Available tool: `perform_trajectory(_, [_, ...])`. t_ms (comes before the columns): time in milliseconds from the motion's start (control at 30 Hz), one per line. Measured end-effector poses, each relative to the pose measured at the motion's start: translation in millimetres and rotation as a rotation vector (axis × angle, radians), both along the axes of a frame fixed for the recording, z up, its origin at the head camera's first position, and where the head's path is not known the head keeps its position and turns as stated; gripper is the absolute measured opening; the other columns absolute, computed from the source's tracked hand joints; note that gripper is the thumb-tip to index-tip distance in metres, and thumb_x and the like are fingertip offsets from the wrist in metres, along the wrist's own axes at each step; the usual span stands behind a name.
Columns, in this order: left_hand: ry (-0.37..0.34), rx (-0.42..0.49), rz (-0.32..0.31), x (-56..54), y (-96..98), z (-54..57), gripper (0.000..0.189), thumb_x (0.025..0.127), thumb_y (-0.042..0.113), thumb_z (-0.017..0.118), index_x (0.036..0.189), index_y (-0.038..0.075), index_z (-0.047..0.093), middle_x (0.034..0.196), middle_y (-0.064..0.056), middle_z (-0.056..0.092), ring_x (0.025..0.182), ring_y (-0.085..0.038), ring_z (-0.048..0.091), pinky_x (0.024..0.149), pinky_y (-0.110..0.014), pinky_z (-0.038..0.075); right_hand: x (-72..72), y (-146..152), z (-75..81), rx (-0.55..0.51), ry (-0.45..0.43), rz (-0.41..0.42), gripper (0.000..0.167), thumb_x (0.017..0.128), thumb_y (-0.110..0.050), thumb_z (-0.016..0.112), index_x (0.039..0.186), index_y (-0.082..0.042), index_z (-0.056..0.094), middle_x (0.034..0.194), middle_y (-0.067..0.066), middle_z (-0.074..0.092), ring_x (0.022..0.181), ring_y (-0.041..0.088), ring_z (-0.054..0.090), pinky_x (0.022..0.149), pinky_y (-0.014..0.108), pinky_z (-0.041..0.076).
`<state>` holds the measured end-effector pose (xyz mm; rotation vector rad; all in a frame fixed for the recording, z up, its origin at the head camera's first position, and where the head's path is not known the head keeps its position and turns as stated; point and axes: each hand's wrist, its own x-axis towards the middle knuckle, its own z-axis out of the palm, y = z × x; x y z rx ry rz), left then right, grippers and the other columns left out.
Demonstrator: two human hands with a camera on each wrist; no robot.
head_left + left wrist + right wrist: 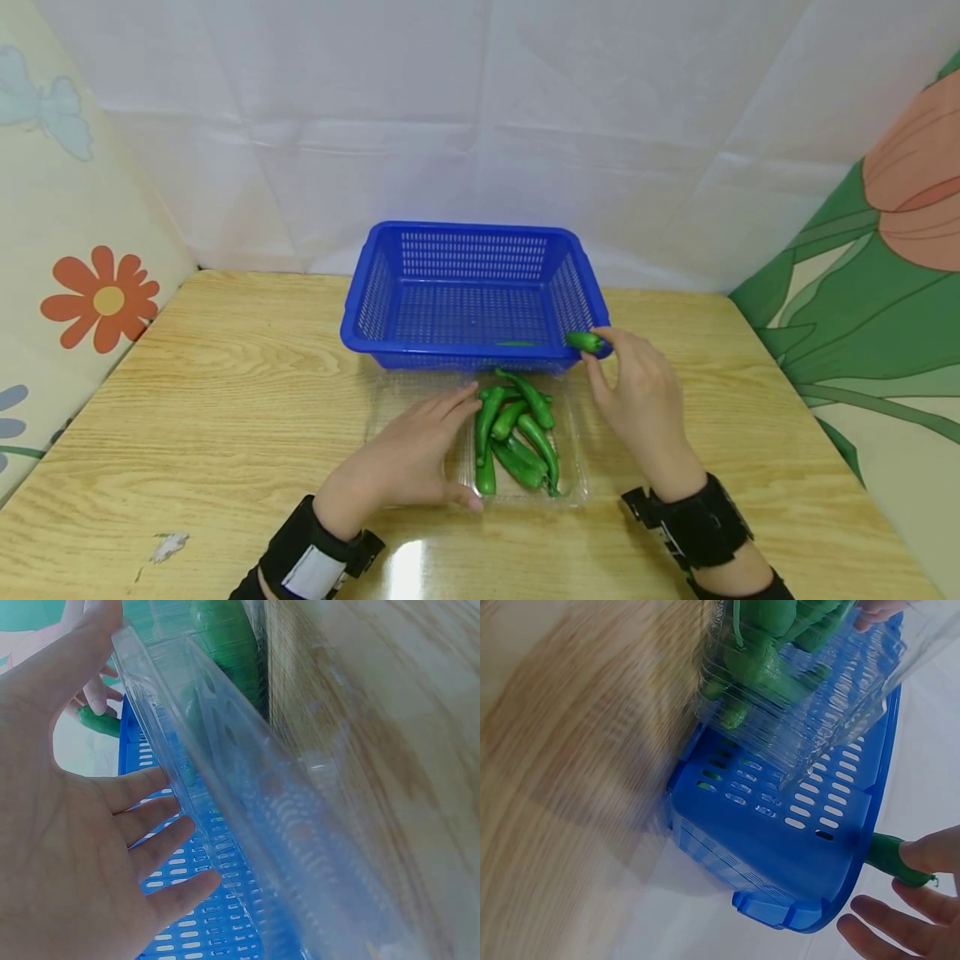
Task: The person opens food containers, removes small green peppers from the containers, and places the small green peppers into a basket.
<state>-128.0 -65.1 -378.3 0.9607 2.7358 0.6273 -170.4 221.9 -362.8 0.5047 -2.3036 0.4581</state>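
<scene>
Between thumb and fingertips, my right hand [643, 396] pinches a green chili pepper [582, 341] at its stem end, over the near right corner of a blue plastic basket [474, 358]. The right wrist view shows the same pepper [887, 855] just past the basket's rim. My left hand [408, 457] spreads across the left part of a clear plastic container [573, 475], fingers fairly straight, with the thumb near its front. In the left wrist view its fingertips lie at the container's clear wall [217, 742]. Several green chili peppers [537, 407] lie heaped in the container.
The container stands directly in front of the basket on a wooden table [247, 358]. Inside the basket, a bit of green [516, 343] shows just behind the near rim. A white cloth [480, 117] hangs behind, and patterned panels [885, 333] flank the table.
</scene>
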Motion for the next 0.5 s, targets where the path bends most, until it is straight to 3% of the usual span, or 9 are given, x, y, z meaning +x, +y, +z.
perform_trajectory(500, [-0.001,0.007,-0.004,0.6,-0.4,0.1,0.117,0.066,0.061,0.082,0.154,0.004,0.031,0.164,-0.01,0.016,0.148,-0.033,0.022,0.12,-0.049,0.021,-0.3,1.0,-1.0,0.011,-0.001,-0.015,0.035,0.084,-0.008,0.078,0.112,0.008,0.065,0.101,0.025,0.07,0.086,0.039,0.068,0.071,0.05,0.058])
